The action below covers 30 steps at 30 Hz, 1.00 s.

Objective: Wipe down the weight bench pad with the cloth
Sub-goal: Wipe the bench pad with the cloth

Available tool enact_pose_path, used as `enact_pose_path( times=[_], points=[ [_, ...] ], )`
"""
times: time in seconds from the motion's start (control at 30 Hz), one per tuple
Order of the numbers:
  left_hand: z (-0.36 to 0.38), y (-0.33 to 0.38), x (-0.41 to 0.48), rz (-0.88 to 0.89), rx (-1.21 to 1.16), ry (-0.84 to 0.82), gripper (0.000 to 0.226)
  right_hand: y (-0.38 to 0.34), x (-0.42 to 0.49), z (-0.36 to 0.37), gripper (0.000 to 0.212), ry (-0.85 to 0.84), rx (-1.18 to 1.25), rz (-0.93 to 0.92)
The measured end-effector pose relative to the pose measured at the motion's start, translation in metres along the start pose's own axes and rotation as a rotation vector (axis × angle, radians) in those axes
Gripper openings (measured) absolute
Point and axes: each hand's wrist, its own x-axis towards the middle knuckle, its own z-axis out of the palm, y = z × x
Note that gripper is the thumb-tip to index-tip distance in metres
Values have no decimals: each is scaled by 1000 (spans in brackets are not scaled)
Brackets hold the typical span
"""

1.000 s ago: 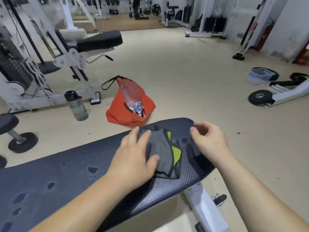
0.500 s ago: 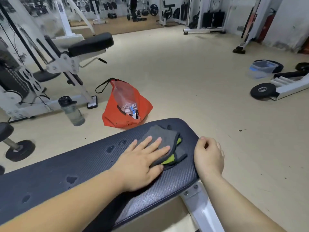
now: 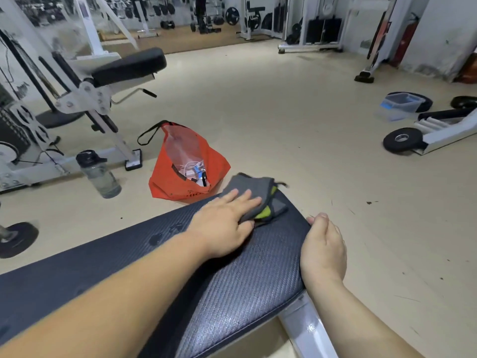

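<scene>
- The bench pad (image 3: 245,293), dark and textured, is running from the near left to the right of the scene, with its right end lying between the 2 hands.
- The cloth (image 3: 255,192), grey with a yellow-green patch and folded into layers, is lying on the far right corner of the bench pad; its far part is showing past the pad's far edge.
- The left hand (image 3: 224,223) is pressing flat on the near left part of the cloth, its fingers (image 3: 242,198) lying straight and close together on top; the thumb is sitting at the cloth's near edge.
- The right hand (image 3: 324,250) is gripping the right end of the bench pad, with the thumb (image 3: 319,217) lying on the top edge and the other fingers curling down over the side, where their tips are hidden.
- A few dark spots (image 3: 156,239) are showing on the pad left of the left hand.
- A white frame bar (image 3: 307,329) is running out from beneath the pad's near right corner.
- An orange bag (image 3: 180,187) is standing open on the floor (image 3: 284,112) just beyond the pad, with a water bottle (image 3: 99,174) to its left.
- A weight plate (image 3: 402,139) and a clear plastic container (image 3: 401,104) are lying on the floor at the far right.
</scene>
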Motion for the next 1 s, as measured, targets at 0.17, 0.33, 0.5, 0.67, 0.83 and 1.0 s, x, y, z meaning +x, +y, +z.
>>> enact_pose_path(
  times=[0.17,0.33,0.5,0.67,0.83,1.0],
  points=[
    [22,59,-43,152,-18,73,60,-3,-1,-1,84,8,8,12],
    [-3,-18,-21,188,25,-4,60,-2,-2,-1,76,-13,23,15],
    [11,12,-22,-185,-28,114,59,-5,-2,0,66,-14,-28,27],
    [10,27,-78,296,-61,3,58,-3,-2,-2,66,-17,-17,21],
    [-6,-53,-53,-91,-87,75,56,-5,-5,-2,60,-18,-29,27],
    [21,27,-93,-23,-61,133,61,-8,-6,-3,67,-1,-6,42]
  ],
)
